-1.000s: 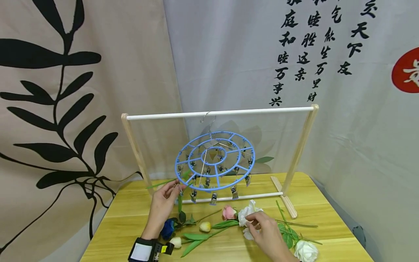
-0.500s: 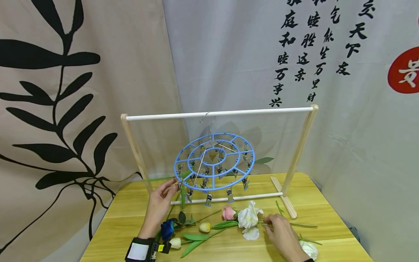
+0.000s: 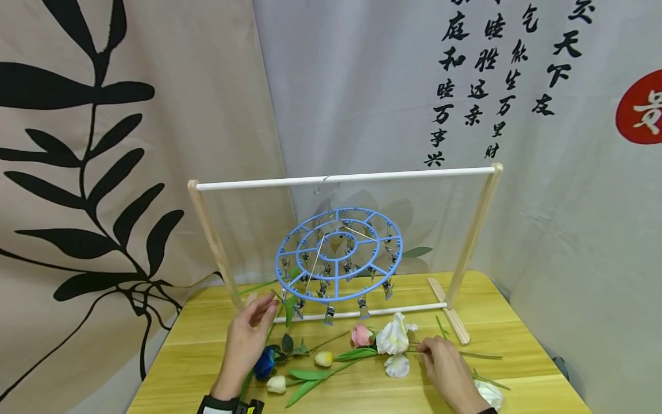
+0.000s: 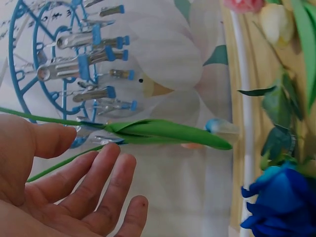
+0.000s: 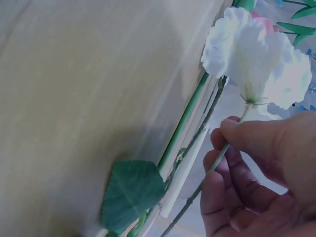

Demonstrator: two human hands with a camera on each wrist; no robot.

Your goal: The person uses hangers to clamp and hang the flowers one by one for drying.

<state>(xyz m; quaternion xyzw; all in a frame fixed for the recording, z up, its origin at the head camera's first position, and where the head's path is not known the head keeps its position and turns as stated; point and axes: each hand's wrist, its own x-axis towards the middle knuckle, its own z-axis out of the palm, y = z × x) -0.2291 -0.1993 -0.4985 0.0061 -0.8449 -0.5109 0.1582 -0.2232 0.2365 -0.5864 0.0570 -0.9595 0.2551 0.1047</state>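
Note:
A blue round clip hanger [image 3: 337, 286] with metal clips hangs tilted from a white rod. At its left edge my left hand [image 3: 248, 333] is held with the fingers apart, holding nothing. In the left wrist view, a long green leaf and stem [image 4: 163, 132] sit at the clips [image 4: 101, 140], close to my fingertips. Its flower head is not in view. My right hand [image 3: 449, 368] pinches the thin stem of a white ruffled flower [image 5: 252, 64] between thumb and fingers. That flower is low over the table at the right.
A blue rose [image 3: 265, 362], pale tulips [image 3: 323, 359], a pink rose [image 3: 361, 336] and a white rose [image 3: 488, 394] lie on the wooden table [image 3: 496, 322]. The rack's wooden post [image 3: 473, 236] and white upper rod [image 3: 403, 176] frame the hanger. Printed curtains hang behind.
My left hand has let go at the hanger's left edge and drawn back slightly. My right hand has shifted right, from the white flower's petals to its stem. The hanger has swung a little.

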